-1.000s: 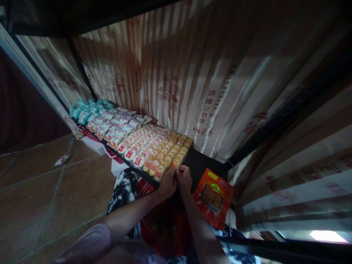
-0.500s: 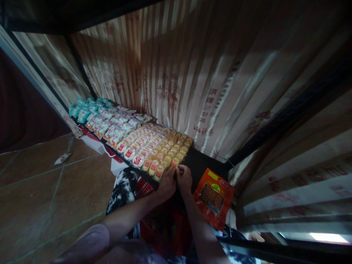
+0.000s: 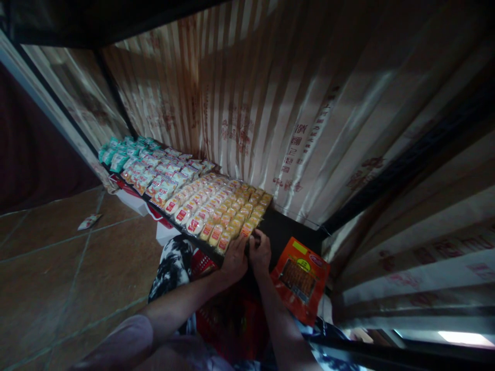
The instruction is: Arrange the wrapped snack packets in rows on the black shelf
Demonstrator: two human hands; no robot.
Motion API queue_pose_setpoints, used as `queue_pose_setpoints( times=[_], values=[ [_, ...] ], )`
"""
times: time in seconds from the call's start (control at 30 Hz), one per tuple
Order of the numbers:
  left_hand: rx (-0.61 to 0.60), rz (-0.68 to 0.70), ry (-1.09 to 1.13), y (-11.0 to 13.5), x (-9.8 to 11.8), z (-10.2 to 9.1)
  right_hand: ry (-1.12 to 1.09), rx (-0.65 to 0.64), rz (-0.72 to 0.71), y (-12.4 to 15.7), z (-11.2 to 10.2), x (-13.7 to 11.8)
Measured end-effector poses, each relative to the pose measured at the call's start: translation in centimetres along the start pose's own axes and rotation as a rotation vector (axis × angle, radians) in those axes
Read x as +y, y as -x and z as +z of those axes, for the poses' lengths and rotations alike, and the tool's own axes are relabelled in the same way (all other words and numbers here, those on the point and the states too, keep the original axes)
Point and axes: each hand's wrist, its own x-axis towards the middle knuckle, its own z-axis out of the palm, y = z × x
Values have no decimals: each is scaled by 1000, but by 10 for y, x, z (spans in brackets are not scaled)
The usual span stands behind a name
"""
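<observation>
My left hand (image 3: 234, 260) and my right hand (image 3: 260, 252) meet at the near right end of a low dark shelf (image 3: 284, 226). Both have curled fingers pinched around a small yellow-orange snack packet (image 3: 246, 230) at the end of the packed rows. Rows of yellow-orange packets (image 3: 235, 208) fill the shelf's right part. Pale packets with red labels (image 3: 193, 203) lie to their left, then white and red ones (image 3: 162, 178), then teal ones (image 3: 116, 154) at the far left.
A larger orange bag (image 3: 299, 278) of dried snack leans beside my right forearm. A red basket (image 3: 232, 319) sits below my arms. Striped shiny cloth (image 3: 270, 103) backs the shelf. White boxes (image 3: 133, 201) stand under it. A scrap (image 3: 88, 222) lies on the brown tiled floor.
Both hands stay at the row's end. The right hand has edged slightly forward over the packet; the view has shifted a little.
</observation>
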Motion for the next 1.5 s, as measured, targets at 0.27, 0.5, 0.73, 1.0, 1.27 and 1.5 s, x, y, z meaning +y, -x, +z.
queue_pose_setpoints(
  times=[0.27,0.5,0.73,1.0,1.27,1.5],
  values=[
    [24,36,-78,1,-3,7,69,-40,-58,-4,11,12],
    [41,58,-128,1,-11,13,172,-24,-165,-6,13,17],
    [20,59,-143,1,-9,11,108,-29,-136,-4,15,16],
    [-14,63,-117,3,-6,7,44,-122,-103,-4,14,16],
    [-36,48,-131,8,-5,11,39,-107,-105,0,12,17],
    [-37,52,-132,14,-4,7,35,-104,-106,7,10,13]
  ],
)
